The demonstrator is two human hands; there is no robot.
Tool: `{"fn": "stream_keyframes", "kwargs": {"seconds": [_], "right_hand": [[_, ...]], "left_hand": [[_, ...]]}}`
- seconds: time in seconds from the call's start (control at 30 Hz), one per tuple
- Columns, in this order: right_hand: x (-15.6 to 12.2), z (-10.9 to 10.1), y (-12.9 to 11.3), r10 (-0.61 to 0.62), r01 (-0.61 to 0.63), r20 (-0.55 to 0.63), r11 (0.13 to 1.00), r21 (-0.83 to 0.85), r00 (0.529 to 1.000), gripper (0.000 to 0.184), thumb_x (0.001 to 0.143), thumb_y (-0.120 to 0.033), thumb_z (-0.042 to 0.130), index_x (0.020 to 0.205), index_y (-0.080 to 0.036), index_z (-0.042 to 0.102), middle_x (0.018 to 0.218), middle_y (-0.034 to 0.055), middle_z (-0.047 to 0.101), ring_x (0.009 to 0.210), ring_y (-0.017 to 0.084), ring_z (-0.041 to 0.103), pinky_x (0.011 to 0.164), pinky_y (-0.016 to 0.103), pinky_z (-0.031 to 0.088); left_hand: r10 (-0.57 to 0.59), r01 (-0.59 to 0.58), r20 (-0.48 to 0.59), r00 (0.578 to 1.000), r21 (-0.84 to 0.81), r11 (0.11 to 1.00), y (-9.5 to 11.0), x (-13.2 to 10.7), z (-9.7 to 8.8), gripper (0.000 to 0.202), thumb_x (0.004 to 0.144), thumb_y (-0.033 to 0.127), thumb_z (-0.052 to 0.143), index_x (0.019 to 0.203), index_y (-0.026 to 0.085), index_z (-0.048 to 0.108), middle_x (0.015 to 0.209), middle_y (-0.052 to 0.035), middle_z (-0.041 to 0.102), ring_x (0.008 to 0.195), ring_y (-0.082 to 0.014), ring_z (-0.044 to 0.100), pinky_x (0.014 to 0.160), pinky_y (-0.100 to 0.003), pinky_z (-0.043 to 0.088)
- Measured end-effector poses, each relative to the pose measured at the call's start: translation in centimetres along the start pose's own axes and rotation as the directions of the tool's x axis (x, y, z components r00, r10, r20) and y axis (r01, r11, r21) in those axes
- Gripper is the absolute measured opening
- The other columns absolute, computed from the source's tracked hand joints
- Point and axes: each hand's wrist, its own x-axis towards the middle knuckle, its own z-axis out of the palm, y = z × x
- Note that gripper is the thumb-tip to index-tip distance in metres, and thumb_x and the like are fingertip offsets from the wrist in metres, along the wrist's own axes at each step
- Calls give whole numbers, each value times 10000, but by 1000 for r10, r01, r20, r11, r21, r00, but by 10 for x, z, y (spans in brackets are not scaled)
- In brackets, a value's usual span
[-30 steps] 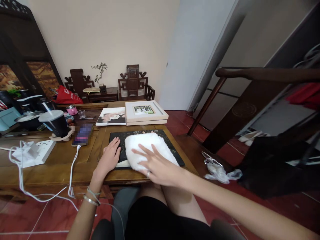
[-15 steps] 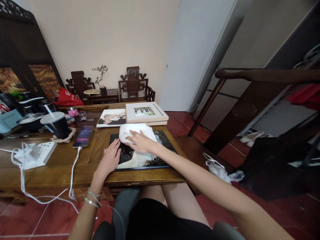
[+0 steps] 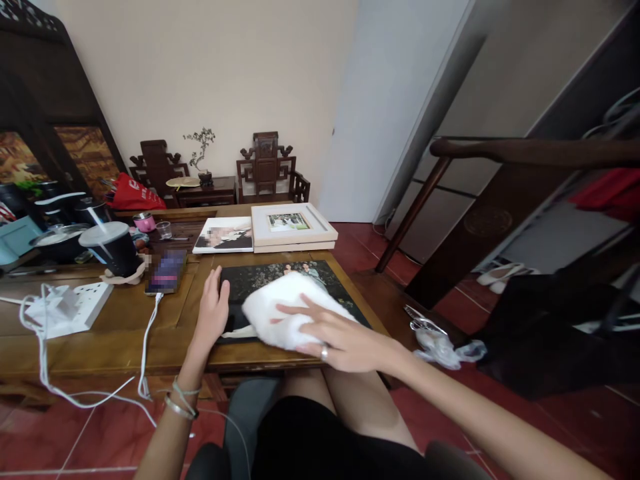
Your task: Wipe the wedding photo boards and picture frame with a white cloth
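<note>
A dark photo panel [image 3: 250, 281] showing two people lies flat on the wooden table [image 3: 170, 340] in front of me. My right hand [image 3: 337, 337], with a ring on one finger, presses a fluffy white cloth [image 3: 277, 300] onto the panel's near part, fingers bent into the fabric. The cloth covers the lower middle of the picture. Along the panel's left edge rests my left hand [image 3: 214, 307], its fingers stretched out and nothing grasped in it.
Behind the panel lie a white-edged photo print [image 3: 225, 235] and pale picture frames [image 3: 295, 227]. To the left are a phone [image 3: 167, 272] on a cable, a lidded cup with a straw [image 3: 110, 247] and a power strip [image 3: 87, 310]. A wooden chair [image 3: 450, 227] stands at right.
My right hand has drawn the cloth from the panel's far left part toward its near edge and right. My left hand has shifted slightly left and straightened along the edge.
</note>
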Motion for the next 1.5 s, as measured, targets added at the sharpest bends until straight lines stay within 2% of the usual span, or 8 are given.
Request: {"fn": "stream_keyframes", "kwargs": {"seconds": [0.2,0.53,0.7,0.93,1.07,1.23,1.43,1.5], "right_hand": [[-24,3,15,258,-276,-123,947,-165,958,398,908,-493,485,966,-134,647,1473,186,367,1407,348,205,1104,641,149],[37,17,-44,-83,-68,-421,941,-333,903,227,744,-43,562,880,-194,663,1505,125,334,1394,335,248,1087,560,300],[29,-19,-39,-92,-101,-744,972,-210,662,132,745,-95,541,713,-193,622,1028,134,693,1085,291,604,880,428,529],[32,-71,-16,484,130,-873,871,474,-55,229,736,-320,705,891,-171,624,880,34,667,853,194,653,780,364,565],[37,-54,4,722,434,-682,654,620,-114,353,680,-256,725,994,-143,608,948,44,674,935,211,654,851,383,560],[29,-22,29,864,512,-503,419,750,29,400,669,-295,744,1010,-134,608,983,72,690,932,233,665,854,412,563],[-8,-23,60,692,250,-650,721,646,-313,450,570,-283,811,945,-158,597,944,41,679,894,216,655,845,386,540],[-26,-29,65,567,-17,-770,802,597,-293,388,593,-306,784,908,-166,606,922,36,672,877,223,643,833,393,526]], "left_hand": [[-478,520,227,849,-523,675,28,10,-26,464,824,380,526,1258,224,474,1104,-124,614,1071,-252,629,869,-400,507],[-65,107,103,993,-481,870,95,-34,-41,574,894,590,309,1407,335,357,1397,-78,496,1232,-296,525,968,-478,477],[-40,184,257,966,-566,803,77,-27,-24,503,893,496,421,1339,266,458,1423,-92,475,1291,-311,467,977,-498,468],[-386,567,436,813,-439,697,31,-26,22,528,832,281,645,1319,184,466,1344,-163,541,1179,-263,581,986,-425,479],[-337,498,368,867,-611,615,36,-36,45,307,847,297,630,1117,152,607,1228,-129,642,1113,-248,626,966,-372,507],[-447,402,83,890,-602,689,41,-33,38,303,871,320,612,1116,142,612,1068,-104,718,980,-230,689,854,-312,560],[-566,548,88,820,-407,731,40,-7,-10,252,834,270,652,963,54,658,673,-96,728,581,-215,705,527,-266,558],[-568,567,112,816,-351,746,41,-2,-22,193,846,224,627,938,59,664,627,-80,716,512,-187,679,461,-230,516]]}}
